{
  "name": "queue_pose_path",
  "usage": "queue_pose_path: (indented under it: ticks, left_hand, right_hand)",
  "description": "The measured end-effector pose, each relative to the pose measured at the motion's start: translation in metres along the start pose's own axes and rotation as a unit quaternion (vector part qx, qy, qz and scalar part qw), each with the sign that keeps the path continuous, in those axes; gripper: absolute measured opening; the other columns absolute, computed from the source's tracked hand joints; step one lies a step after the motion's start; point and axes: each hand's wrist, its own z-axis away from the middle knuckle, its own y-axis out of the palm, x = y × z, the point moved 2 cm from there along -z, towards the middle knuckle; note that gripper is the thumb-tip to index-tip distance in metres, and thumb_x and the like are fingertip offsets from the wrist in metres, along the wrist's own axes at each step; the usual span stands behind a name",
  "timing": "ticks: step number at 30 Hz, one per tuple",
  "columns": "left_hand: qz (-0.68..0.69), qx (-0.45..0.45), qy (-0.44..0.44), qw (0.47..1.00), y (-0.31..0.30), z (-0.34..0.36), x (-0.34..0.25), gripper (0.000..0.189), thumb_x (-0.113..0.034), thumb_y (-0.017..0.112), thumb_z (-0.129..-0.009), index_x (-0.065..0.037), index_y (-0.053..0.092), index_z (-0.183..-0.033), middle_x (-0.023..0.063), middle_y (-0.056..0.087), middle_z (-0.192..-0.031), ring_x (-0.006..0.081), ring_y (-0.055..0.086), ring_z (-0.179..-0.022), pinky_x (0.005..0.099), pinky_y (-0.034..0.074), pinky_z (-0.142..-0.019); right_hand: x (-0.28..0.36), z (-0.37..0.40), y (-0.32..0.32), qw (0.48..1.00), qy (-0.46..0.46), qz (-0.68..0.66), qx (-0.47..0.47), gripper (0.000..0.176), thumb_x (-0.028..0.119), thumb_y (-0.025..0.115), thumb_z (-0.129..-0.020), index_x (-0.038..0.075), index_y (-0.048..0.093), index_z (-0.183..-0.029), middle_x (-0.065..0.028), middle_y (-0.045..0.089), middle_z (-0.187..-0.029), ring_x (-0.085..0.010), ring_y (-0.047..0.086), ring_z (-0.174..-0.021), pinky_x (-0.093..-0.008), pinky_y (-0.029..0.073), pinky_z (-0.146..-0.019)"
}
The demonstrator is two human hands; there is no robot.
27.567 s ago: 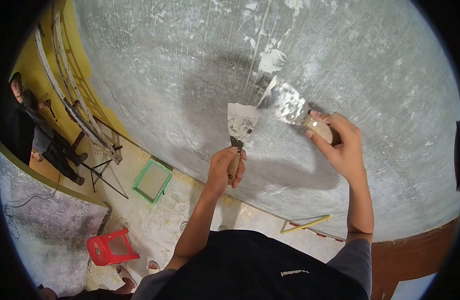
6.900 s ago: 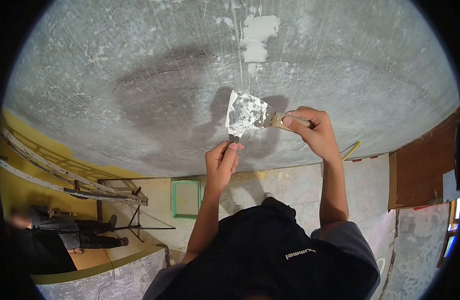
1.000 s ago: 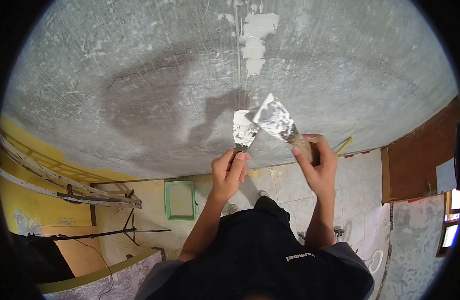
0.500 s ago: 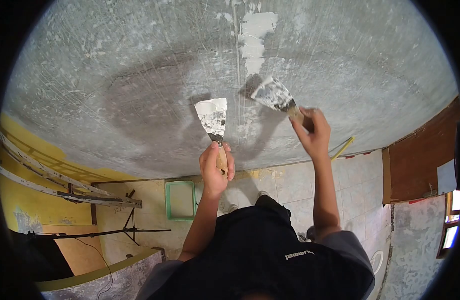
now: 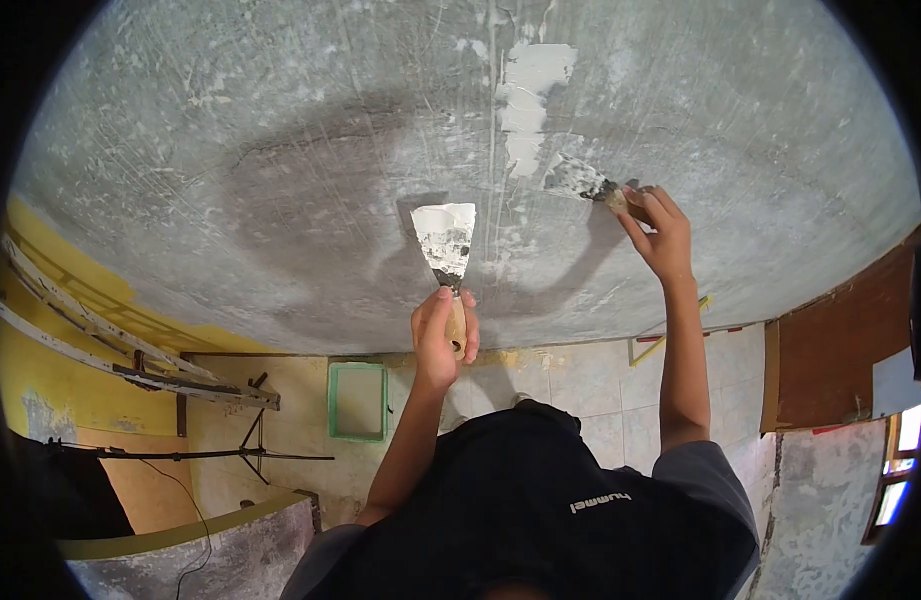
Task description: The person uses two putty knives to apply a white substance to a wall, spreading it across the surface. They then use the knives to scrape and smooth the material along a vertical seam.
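Observation:
My left hand point(image 5: 443, 335) is closed round the wooden handle of a putty knife point(image 5: 446, 240), blade up, its wide end coated with white filler. In my right hand point(image 5: 665, 235) is a second putty knife point(image 5: 577, 178), its smeared blade angled to the left and lying close against the grey wall point(image 5: 330, 200). Just left of that blade runs a vertical strip of white filler point(image 5: 528, 110), with a thin pale line along its left side. The right fingers wrap the handle.
A green-rimmed tray point(image 5: 357, 402) stands on the tiled floor point(image 5: 590, 400) by the wall base. At left are a ladder point(image 5: 170, 375) and a black tripod stand point(image 5: 255, 452). A yellow tool point(image 5: 670, 335) leans at the wall's foot; a brown wooden panel point(image 5: 830, 330) is at right.
My right hand's putty knife has turned flatter and come against the wall beside the filler, which now reaches farther down. My left hand still holds its knife upright. The view has shifted slightly.

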Motion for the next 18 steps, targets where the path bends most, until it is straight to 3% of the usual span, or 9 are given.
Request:
queue_pose_path:
  ticks: [2,5,12,18]
  left_hand:
    - [-0.005,0.002,-0.003,1.0,-0.001,0.001,-0.001,0.046,-0.041,0.043,-0.111,0.0,0.062,-0.099,0.0081,0.054,-0.056,0.0137,0.042,-0.037,0.0286,0.032,-0.035]
    - [-0.011,0.003,-0.006,1.0,0.001,-0.003,0.0,0.046,-0.04,0.043,-0.111,0.0,0.061,-0.1,0.0079,0.054,-0.056,0.0137,0.042,-0.037,0.0286,0.033,-0.036]
    - [-0.006,0.021,-0.001,1.0,-0.001,-0.002,0.002,0.045,-0.039,0.042,-0.111,0.0,0.061,-0.099,0.008,0.054,-0.054,0.0135,0.042,-0.036,0.028,0.033,-0.037]
    - [-0.023,0.013,0.009,1.0,-0.008,0.002,0.002,0.046,-0.039,0.038,-0.112,-0.001,0.06,-0.099,0.0085,0.053,-0.054,0.0144,0.041,-0.035,0.0272,0.032,-0.036]
  right_hand:
    - [0.01,-0.004,0.0,1.0,0.007,-0.018,0.011,0.03,0.011,0.085,-0.081,0.005,0.075,-0.109,-0.0098,0.069,-0.095,-0.0278,0.073,-0.085,-0.0358,0.058,-0.069]
    - [0.04,-0.02,0.009,0.994,-0.088,0.059,0.032,0.028,0.014,0.083,-0.084,0.008,0.075,-0.11,-0.0072,0.069,-0.095,-0.0278,0.071,-0.083,-0.0361,0.057,-0.069]
    - [0.019,-0.017,-0.01,0.993,-0.022,0.086,0.073,0.027,0.013,0.082,-0.084,0.008,0.074,-0.109,-0.0065,0.07,-0.096,-0.0278,0.071,-0.084,-0.0364,0.057,-0.069]
    - [0.028,-0.019,-0.005,0.991,-0.09,0.064,0.071,0.029,0.012,0.083,-0.082,0.009,0.073,-0.108,-0.006,0.069,-0.096,-0.0276,0.07,-0.083,-0.0372,0.056,-0.068]
